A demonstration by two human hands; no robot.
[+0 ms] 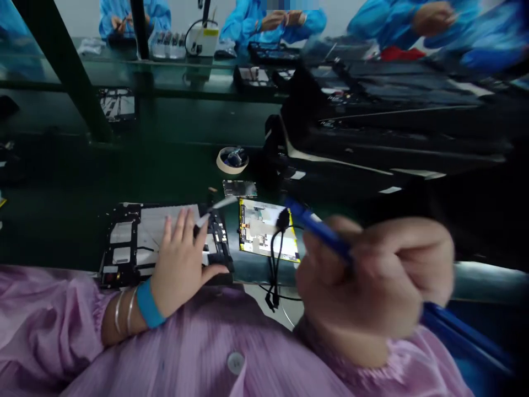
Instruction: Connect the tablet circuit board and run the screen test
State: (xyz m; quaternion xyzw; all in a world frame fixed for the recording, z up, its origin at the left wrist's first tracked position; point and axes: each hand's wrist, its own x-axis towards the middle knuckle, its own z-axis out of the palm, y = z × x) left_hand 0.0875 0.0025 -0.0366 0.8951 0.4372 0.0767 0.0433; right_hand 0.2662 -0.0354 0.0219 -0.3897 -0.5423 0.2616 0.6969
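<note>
My left hand (179,262) lies flat with fingers spread on an opened tablet-like device (124,242), whose black frame and pale inner panels show around it. Pale strips (221,205) stick up near its fingertips. Raised at the right, close to the camera, my right hand (372,275) is closed around a long blue stick-like tool (320,229); motion blurs it, and its exact kind cannot be made out. Between the hands sits a small lit panel with yellow edges (266,229). A black cable (275,259) with a plug crosses this panel and hangs over the bench edge.
A tape roll (221,162) with small things inside stands behind a small circuit board (239,189). Dark stacked device parts (392,127) fill the right side. A slanted green post (70,71) rises at the left. Co-workers in blue sleeves (273,25) sit across the bench.
</note>
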